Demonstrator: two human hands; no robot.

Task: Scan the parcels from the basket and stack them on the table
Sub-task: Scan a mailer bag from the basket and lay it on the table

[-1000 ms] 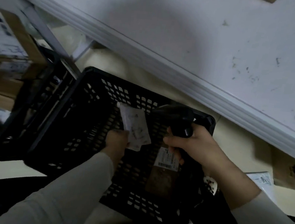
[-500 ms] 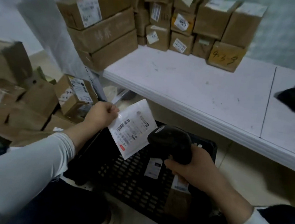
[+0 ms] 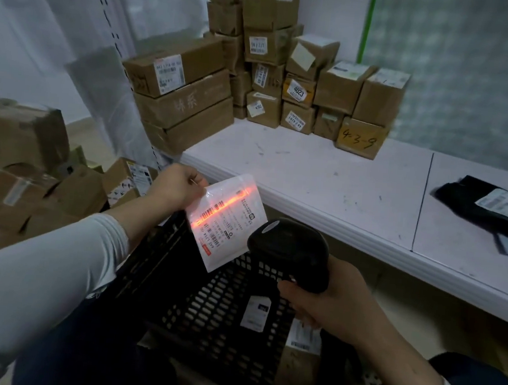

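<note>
The parcel [image 3: 228, 227] is being pinched by the left hand [image 3: 175, 185] above the basket [image 3: 206, 305]; the scanner [image 3: 287, 250] is being gripped by the right hand [image 3: 323, 299]. The beam [image 3: 230, 204] is being laid across the barcode [image 3: 212, 211]; the parcel is best held flat and steady.

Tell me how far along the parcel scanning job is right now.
Done: cardboard boxes stand stacked on the table, a black mailer bag lying to their right. In hand: the left hand pinches a white flat parcel while the barcode scanner in the right hand throws a red line across its label. Left: a small labelled parcel and a brown box lie in the black basket.
</note>
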